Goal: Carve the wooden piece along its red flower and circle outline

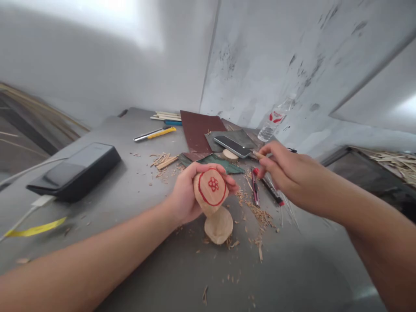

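My left hand (188,190) is wrapped round a wooden piece (212,186) whose face bears a red ring and a small red flower outline. Just below it, a second rounded wooden piece (219,225) rests on the grey table (146,277). My right hand (276,167) is closed, its thumb and fingers pinching a thin wooden stick (258,154) beside the phone's right end. Under that hand lie a black marker with red ends (272,190) and a slim dark red tool (255,188).
A black device (76,171) with white cables stands at left. Behind are a yellow cutter (156,133), brown sandpaper (201,129), a phone (232,146), a wooden disc (230,155) and a water bottle (274,121). Wood shavings (260,216) are scattered about.
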### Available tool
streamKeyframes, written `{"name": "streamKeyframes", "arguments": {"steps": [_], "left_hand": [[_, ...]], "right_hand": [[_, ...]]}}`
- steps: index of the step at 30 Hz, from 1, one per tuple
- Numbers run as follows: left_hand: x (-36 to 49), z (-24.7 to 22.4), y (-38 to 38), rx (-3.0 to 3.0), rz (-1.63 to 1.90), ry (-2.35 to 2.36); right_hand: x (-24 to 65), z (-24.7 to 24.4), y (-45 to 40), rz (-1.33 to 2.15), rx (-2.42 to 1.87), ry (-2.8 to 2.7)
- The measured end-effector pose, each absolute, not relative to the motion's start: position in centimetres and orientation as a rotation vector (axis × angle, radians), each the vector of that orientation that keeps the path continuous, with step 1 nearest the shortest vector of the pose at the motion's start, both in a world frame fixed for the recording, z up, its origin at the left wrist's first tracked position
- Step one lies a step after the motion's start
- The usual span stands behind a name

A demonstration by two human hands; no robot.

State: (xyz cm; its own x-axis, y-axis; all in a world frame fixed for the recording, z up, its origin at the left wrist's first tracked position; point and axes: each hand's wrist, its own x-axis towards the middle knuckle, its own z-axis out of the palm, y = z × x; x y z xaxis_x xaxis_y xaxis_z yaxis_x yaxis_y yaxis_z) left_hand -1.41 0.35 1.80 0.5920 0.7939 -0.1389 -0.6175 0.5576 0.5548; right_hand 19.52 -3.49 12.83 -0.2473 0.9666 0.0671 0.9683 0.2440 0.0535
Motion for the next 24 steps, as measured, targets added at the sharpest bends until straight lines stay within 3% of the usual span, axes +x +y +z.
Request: {"name": "streamKeyframes", "arguments": {"steps": [11, 24], "left_hand": [[-0.8, 0.9, -0.1, 0.662, 0.757, 0.25], [-0.7, 0.7, -0.2, 0.766, 0.694, 0.193]], "right_hand": [[18.3, 8.0, 10.6, -0.049, -2.28, -2.165], [20.5, 5.0, 14.7, 0.144, -2.382, -2.137]]}}
